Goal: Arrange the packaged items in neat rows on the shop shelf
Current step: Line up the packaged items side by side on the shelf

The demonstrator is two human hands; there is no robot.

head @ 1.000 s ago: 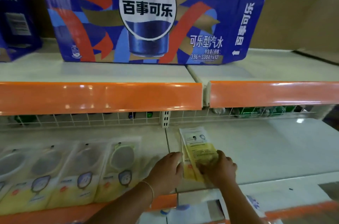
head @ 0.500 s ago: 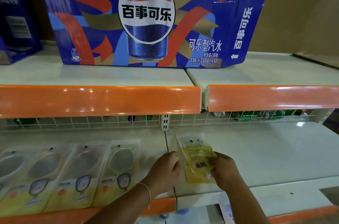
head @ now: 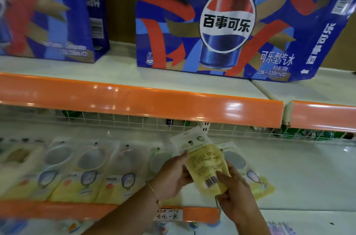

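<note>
A large blue, red and gold printed cola carton stood on the upper shelf well above both hands, with a second blurred blue carton up and to the left of them. Under these ran the glossy orange plastic shelf edge, and behind the hands a white wire grid fence closed off the back of the lower white shop shelf.

A row of flat clear-and-yellow plastic packets lay side by side to the left of the left hand. One more packet of the same kind lay face up just behind and to the right of the right hand, closing the row.

Half a second earlier the person had held the packets low, over bare shelf to the right of the row. Now the view had swung left and the yellow, barcode-backed packet was lifted and tilted between the two hands, its printed back turned upward. The left hand gripped its left edge with curled fingers and thumb; the right hand pinched its lower right corner beside the barcode.

By my reading, one packet had just been laid down and this one was next. It probably needed flipping face up before going beside its neighbour. A handwritten white paper price label sat on the lower orange edge below the left wrist.
</note>
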